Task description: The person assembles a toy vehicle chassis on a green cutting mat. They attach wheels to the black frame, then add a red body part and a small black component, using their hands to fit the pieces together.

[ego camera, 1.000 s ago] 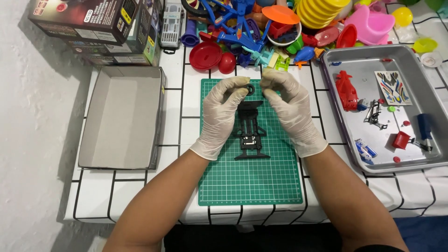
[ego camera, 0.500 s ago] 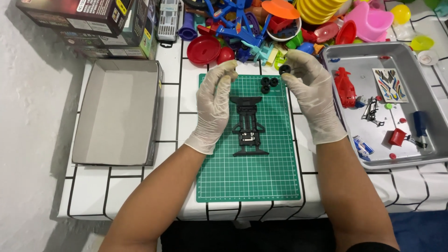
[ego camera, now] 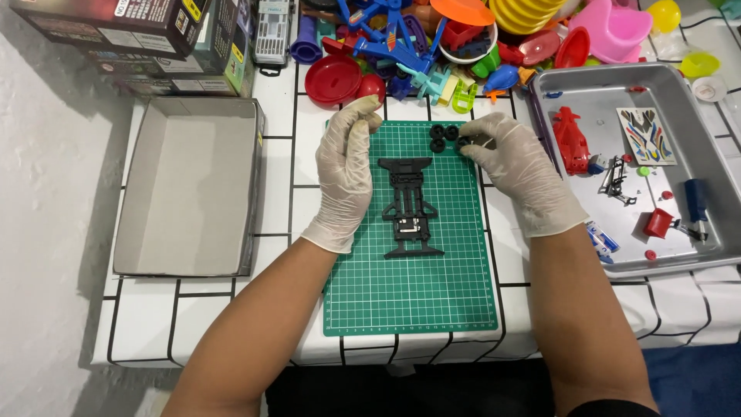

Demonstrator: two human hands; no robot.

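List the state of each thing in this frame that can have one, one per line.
Black chassis: flat on the green mat, untouched.
Small black wheels: loose on the mat's top edge.
Right hand: gloved, fingertips at the wheels.
Left hand: gloved, resting beside the chassis.
Cardboard box: open.
Metal tray: holds loose parts.

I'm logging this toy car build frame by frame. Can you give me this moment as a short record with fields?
surface: green cutting mat on a white tiled table
centre: black toy car chassis, lying flat, untouched
left hand: gloved, resting at the mat's left edge
right hand: gloved, fingertips at small black wheels
right side: metal tray with red car body
left side: empty grey box
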